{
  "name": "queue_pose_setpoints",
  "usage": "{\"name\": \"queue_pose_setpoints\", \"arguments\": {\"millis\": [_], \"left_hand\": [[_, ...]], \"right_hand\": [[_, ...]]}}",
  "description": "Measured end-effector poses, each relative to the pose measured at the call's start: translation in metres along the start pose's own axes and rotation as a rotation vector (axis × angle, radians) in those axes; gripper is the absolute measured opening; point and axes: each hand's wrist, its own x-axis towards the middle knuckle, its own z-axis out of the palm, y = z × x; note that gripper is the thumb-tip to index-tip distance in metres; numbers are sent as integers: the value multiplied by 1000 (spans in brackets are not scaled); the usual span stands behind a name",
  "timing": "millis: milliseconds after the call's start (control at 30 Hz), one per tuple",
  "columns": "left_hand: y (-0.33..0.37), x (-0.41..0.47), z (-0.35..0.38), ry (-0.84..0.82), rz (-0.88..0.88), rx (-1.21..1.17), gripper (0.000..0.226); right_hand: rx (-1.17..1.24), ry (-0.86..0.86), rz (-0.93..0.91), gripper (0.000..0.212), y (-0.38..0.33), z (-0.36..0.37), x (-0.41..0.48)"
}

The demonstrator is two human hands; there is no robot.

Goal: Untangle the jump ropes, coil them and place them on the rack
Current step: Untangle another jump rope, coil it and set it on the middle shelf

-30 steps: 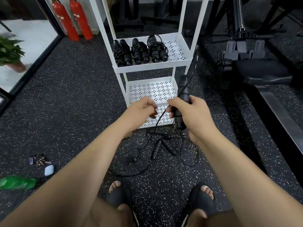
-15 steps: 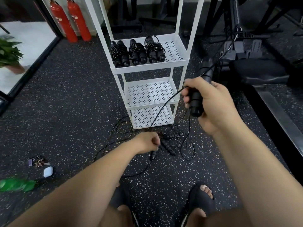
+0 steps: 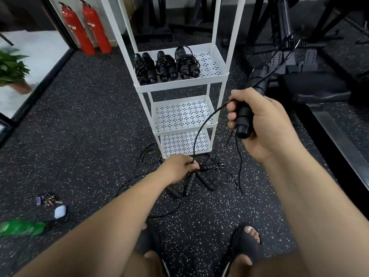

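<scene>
Right grip (image 3: 259, 124) clamps a black jump-rope handle (image 3: 242, 120); left grip (image 3: 178, 167) pinches its cord (image 3: 196, 139). Tangled ropes (image 3: 207, 177) lie on the floor (image 3: 89, 136) before the white rack (image 3: 180, 86).

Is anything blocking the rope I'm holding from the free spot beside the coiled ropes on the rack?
Nothing visible; the shelf is bare at right. But its cord, pinched by the left hand, drops toward the floor tangle.

Black open-toed slides (image 3: 244, 247), bare forearms (image 3: 119, 212)
</scene>
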Motion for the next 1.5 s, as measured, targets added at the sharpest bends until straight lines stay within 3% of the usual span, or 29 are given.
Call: {"name": "queue_pose_setpoints", "arguments": {"millis": [400, 600, 767, 900, 1167, 1500], "left_hand": [[33, -15, -51, 273, 182, -73, 17], [58, -36, -72, 462, 294, -227, 10], [74, -46, -78, 437, 375, -482, 6], [82, -47, -77, 457, 413, -531, 6], [90, -48, -75, 477, 397, -799, 10], [78, -50, -85, 477, 351, -1029, 20]], "right_hand": [[-155, 44, 60, 35, 46, -1, 8], [-262, 1, 115, 40, 64, 6, 6], [-371, -12, 128, 24, 74, 3, 6], [-407, -9, 112, 12, 77, 3, 4], [-214, -80, 147, 15, 81, 10, 1], [-230, -42, 112, 8, 78, 34, -3]]}}
